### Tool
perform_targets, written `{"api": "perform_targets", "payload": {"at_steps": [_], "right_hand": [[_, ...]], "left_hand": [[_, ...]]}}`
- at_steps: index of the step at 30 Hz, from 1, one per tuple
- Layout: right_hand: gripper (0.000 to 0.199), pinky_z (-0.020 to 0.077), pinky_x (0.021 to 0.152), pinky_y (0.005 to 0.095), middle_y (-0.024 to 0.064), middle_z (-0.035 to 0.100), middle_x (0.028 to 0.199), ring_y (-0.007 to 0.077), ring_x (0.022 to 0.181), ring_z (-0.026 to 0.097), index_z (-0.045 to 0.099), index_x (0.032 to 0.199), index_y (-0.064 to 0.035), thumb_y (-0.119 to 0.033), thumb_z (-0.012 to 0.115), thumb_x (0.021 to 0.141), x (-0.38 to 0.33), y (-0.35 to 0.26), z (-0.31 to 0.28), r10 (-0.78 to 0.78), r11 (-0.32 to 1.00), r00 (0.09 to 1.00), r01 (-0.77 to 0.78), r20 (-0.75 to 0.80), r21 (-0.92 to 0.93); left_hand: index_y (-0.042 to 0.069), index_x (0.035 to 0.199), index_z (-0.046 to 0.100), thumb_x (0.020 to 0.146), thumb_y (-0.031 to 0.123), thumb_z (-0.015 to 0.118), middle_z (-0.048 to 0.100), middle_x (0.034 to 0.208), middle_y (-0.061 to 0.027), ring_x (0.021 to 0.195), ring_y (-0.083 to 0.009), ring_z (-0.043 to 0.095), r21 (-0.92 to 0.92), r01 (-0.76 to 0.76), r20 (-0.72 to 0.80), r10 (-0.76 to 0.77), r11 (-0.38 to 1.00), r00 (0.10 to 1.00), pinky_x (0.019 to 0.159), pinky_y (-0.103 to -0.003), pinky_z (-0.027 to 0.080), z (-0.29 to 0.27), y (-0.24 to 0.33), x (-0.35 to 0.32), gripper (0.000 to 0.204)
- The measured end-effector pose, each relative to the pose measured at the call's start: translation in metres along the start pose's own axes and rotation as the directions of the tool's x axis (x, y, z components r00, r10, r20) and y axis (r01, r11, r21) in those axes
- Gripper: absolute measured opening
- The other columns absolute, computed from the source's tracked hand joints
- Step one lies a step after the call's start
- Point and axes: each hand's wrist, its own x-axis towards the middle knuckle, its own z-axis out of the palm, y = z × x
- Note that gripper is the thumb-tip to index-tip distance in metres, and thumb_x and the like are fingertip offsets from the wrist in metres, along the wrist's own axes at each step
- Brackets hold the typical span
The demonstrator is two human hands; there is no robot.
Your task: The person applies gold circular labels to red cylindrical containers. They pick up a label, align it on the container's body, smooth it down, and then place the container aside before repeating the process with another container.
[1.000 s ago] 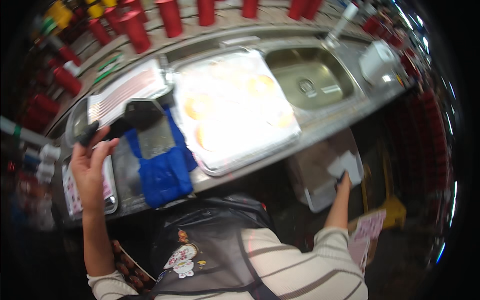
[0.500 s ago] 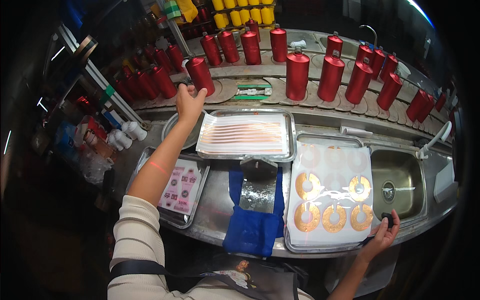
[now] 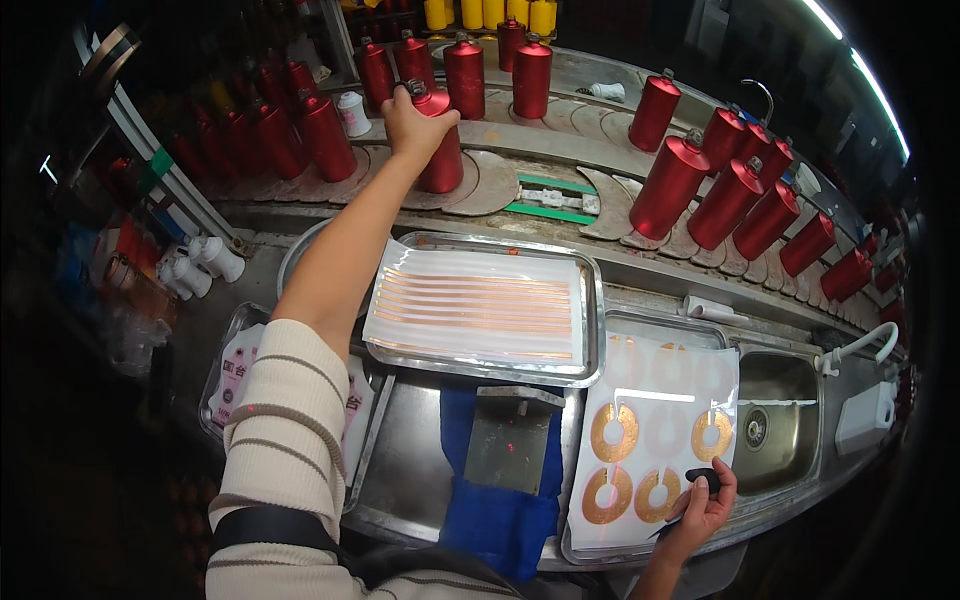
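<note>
My left hand is closed round the neck and shoulder of a red bottle standing upright on the curved conveyor. Held in my right hand is a small black piece, its kind unclear; a thin dark strip shows below the fingers. That hand is over the lower right corner of a white sheet bearing gold ring-shaped decals, and it covers part of the sheet. Left of this sheet, a tray holds another sheet with gold strips.
More red bottles line the conveyor. A metal stand rests on a blue cloth. At right is a sink with a white faucet. White bottle-shaped pieces stand at left; pink printed sheets lie partly behind my left arm.
My right hand has moved left from the sink side onto the decal sheet's corner. My left hand has closed more fully over the bottle top. The whole view has shifted.
</note>
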Motion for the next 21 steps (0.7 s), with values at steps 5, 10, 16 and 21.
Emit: {"api": "perform_targets", "payload": {"at_steps": [5,10,16,21], "right_hand": [[0.032,0.0435,0.061,0.0187,0.0101,0.063,0.107,0.0063,0.067,0.051,0.059,0.124,0.0009,0.0,0.056,0.092,-0.015,-0.039,0.024,0.05,0.997,0.99,-0.059,0.135,0.059],[0.032,0.0369,0.052,0.0172,0.0063,0.064,0.096,0.0033,0.059,0.045,0.059,0.126,0.0012,-0.003,0.06,0.094,-0.051,-0.071,0.065,-0.014,0.998,0.933,-0.008,0.359,0.06],[0.066,0.0484,0.057,0.0351,0.0145,0.062,0.098,0.0237,0.064,0.056,0.049,0.147,-0.0063,-0.011,0.073,0.086,-0.106,-0.162,0.16,-0.206,0.896,0.378,0.443,0.903,0.019],[0.098,0.0526,0.059,0.0427,0.0217,0.054,0.102,0.0365,0.068,0.059,0.022,0.161,-0.0081,-0.023,0.078,0.082,-0.147,-0.163,0.191,-0.062,0.876,0.343,0.468,0.937,-0.113]], "left_hand": [[0.001,0.12,0.059,0.07,0.029,0.093,0.069,0.113,-0.01,0.103,-0.0223,0.068,-0.219,-0.18,-0.026,0.178,0.959,0.984,0.088,-0.034,0.055,-0.132,0.031,-0.035,0.066],[0.002,0.122,0.057,0.074,0.006,0.088,0.067,0.114,-0.0105,0.101,-0.016,0.067,-0.566,0.138,0.259,0.016,0.813,0.966,0.092,-0.032,0.055,-0.289,0.101,-0.139,0.058],[0.002,0.111,0.06,0.065,0.015,0.093,0.06,0.109,-0.0121,0.1,-0.0247,0.062,-0.252,0.346,0.459,-0.204,0.904,0.865,0.09,-0.038,0.052,-0.35,0.087,-0.232,0.058],[-0.001,0.118,0.056,0.067,0.019,0.092,0.048,0.129,-0.0215,0.117,-0.0393,0.052,-0.025,0.159,0.405,-0.136,0.987,0.904,0.1,-0.046,0.045,-0.346,0.109,-0.251,0.066]]}}
